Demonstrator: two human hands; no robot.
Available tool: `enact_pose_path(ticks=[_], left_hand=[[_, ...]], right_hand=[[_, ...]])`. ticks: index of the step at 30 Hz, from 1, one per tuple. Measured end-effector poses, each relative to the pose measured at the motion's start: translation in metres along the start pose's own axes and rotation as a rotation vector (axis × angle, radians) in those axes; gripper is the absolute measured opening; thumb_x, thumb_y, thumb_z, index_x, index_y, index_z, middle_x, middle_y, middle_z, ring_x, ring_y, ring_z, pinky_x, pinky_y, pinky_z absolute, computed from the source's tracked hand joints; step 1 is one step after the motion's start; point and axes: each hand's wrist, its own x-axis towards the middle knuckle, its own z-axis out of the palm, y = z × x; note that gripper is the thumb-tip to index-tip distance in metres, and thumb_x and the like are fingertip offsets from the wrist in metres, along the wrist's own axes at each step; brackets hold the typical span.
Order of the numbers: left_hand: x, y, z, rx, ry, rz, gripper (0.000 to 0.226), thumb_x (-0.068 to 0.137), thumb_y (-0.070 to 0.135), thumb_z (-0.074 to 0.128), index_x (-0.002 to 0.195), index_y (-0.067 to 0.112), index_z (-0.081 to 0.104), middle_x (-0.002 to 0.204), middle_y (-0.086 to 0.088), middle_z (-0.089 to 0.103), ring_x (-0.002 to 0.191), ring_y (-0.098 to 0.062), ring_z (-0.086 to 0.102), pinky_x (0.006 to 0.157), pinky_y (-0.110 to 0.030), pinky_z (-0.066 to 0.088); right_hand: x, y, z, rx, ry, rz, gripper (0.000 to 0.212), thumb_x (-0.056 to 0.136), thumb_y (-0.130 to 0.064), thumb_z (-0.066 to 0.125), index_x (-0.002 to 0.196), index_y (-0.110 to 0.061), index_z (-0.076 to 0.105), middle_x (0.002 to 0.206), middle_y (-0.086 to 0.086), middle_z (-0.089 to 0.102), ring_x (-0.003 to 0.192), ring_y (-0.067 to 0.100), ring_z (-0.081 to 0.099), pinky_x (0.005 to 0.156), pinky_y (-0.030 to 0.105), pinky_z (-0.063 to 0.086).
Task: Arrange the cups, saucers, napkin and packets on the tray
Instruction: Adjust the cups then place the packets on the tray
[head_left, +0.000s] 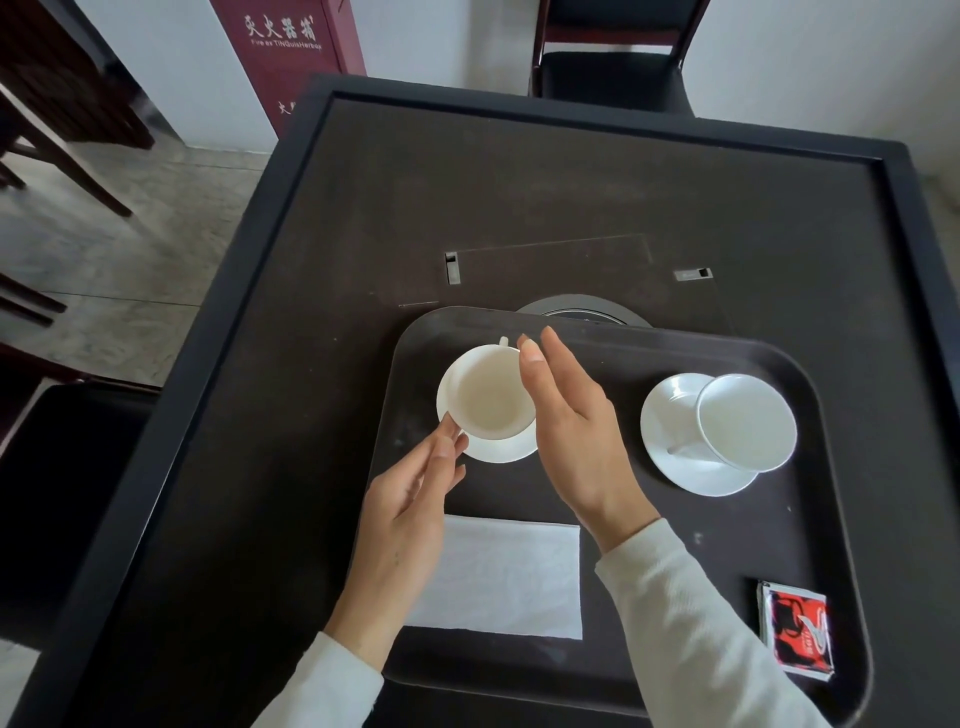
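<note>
A dark tray (649, 353) lies on the table. On its left part a white cup (488, 395) stands on a white saucer (511, 449). My left hand (410, 525) touches the saucer's near left rim with its fingertips. My right hand (571, 426) is flat and upright beside the cup's right side, fingers apart, holding nothing. On the right, a second white cup (745, 421) sits off-centre on a second saucer (670, 415). A white napkin (504, 577) lies flat at the tray's near left. Red-and-black packets (797, 629) are stacked at the near right corner.
The tray rests on a dark square table (519, 197) with a raised black rim and a round inset (576, 312) just behind the tray. A black chair (613, 57) stands at the far side. A red cabinet (291, 57) stands at the back left.
</note>
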Motion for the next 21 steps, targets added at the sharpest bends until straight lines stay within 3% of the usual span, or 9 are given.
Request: enact_pose_path(ticks=[4,8,12,15,18,21], left_hand=[[0.000,-0.001,0.001,0.003,-0.008,-0.005,0.029,0.093,0.057,0.052,0.119,0.064,0.063,0.122,0.033,0.069,0.116,0.007,0.065,0.104,-0.024,0.050],[-0.001,-0.002,0.003,-0.001,0.011,0.000,0.034,0.089,0.062,0.052,0.122,0.062,0.063,0.121,0.034,0.069,0.116,0.008,0.065,0.106,-0.031,0.051],[-0.006,0.001,0.005,-0.038,0.048,-0.021,0.036,0.089,0.062,0.053,0.122,0.057,0.066,0.122,0.030,0.070,0.116,0.006,0.066,0.108,-0.038,0.051],[-0.017,0.005,0.010,-0.079,0.101,-0.047,0.037,0.087,0.062,0.056,0.118,0.050,0.073,0.119,0.024,0.074,0.113,0.001,0.069,0.105,-0.041,0.053],[-0.032,0.014,0.021,-0.137,0.139,-0.042,0.036,0.082,0.065,0.061,0.108,0.047,0.077,0.113,0.018,0.078,0.106,-0.004,0.073,0.098,-0.037,0.056],[-0.046,0.020,0.047,-0.209,0.083,-0.081,0.021,0.090,0.048,0.068,0.102,0.038,0.082,0.108,0.010,0.080,0.104,-0.009,0.076,0.091,-0.028,0.060]], right_hand=[[-0.002,-0.002,0.000,-0.008,0.006,-0.019,0.058,0.102,-0.057,0.043,0.154,-0.032,0.041,0.101,-0.060,0.036,0.113,-0.017,0.043,0.081,-0.004,0.031],[-0.002,-0.002,-0.002,-0.007,-0.004,-0.033,0.058,0.102,-0.057,0.043,0.154,-0.032,0.041,0.099,-0.062,0.034,0.106,-0.026,0.041,0.076,-0.009,0.030],[-0.005,-0.001,-0.006,0.027,-0.005,-0.082,0.060,0.101,-0.058,0.044,0.155,-0.032,0.039,0.125,-0.048,0.042,0.117,-0.022,0.042,0.088,-0.003,0.029],[-0.007,-0.002,-0.022,0.037,0.009,-0.120,0.057,0.101,-0.054,0.048,0.153,-0.031,0.043,0.123,-0.047,0.050,0.117,-0.030,0.041,0.097,-0.001,0.033],[-0.007,-0.004,-0.056,-0.005,0.040,-0.181,0.053,0.100,-0.052,0.050,0.148,-0.027,0.050,0.131,-0.033,0.060,0.123,-0.021,0.047,0.100,0.003,0.036],[-0.002,-0.007,-0.101,-0.056,0.095,-0.212,0.050,0.096,-0.052,0.053,0.138,-0.027,0.061,0.131,-0.020,0.067,0.126,-0.007,0.055,0.110,0.023,0.042]])
